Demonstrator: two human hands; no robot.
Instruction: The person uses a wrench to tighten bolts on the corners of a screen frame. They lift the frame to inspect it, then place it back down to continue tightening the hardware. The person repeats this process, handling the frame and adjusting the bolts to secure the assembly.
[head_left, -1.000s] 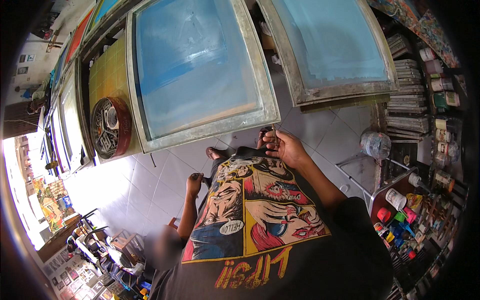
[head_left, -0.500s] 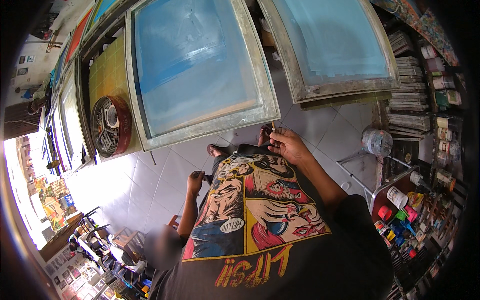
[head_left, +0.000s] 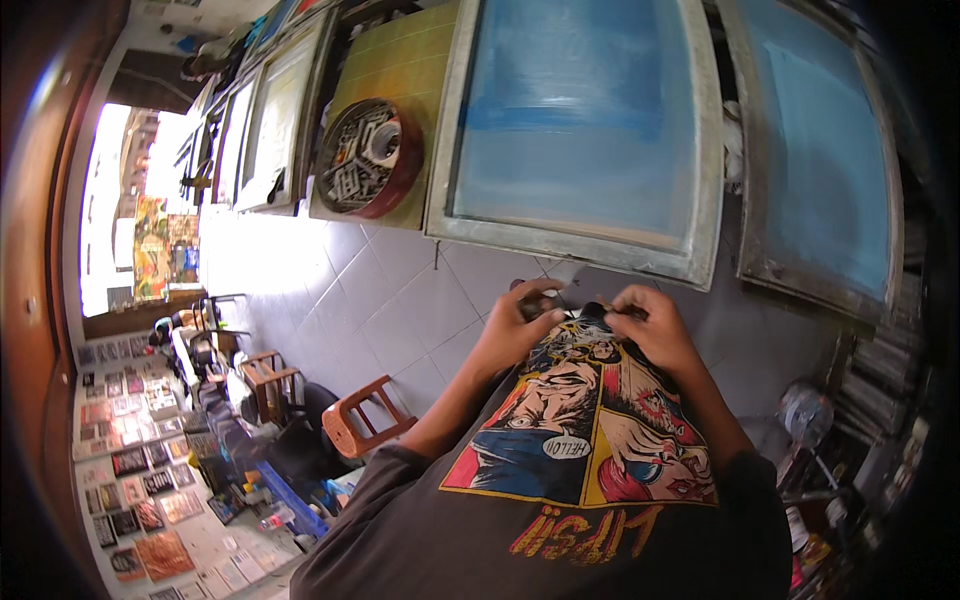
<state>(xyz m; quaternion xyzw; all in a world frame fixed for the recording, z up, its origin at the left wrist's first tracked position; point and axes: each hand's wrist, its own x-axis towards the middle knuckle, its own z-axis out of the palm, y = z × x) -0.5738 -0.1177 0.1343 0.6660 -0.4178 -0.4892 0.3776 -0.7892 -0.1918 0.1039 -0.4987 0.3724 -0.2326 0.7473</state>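
Both my hands are close together in front of my shirt, below the near edge of a wooden-framed blue screen (head_left: 580, 150). My left hand (head_left: 515, 330) is curled, thumb and fingers bent around a dark spot; what it holds is blurred and too small to name. My right hand (head_left: 650, 325) is closed in a pinch, fingers pointing toward the left hand. A small thin stick (head_left: 604, 308), pale orange, shows at its fingertips, mostly hidden. The hands are apart, with a narrow gap between them.
A round red tin (head_left: 397, 185) of metal pieces and a tape roll stands on a yellow-green board left of the screen. Another blue framed screen (head_left: 820, 170) lies to the right. A brown stool (head_left: 365, 415) is at left; a clear plastic jug (head_left: 805, 415) stands at right.
My view has turned left. My left hand has come up from my side to near the right one. The right hand has drawn back from the screen's edge toward my shirt.
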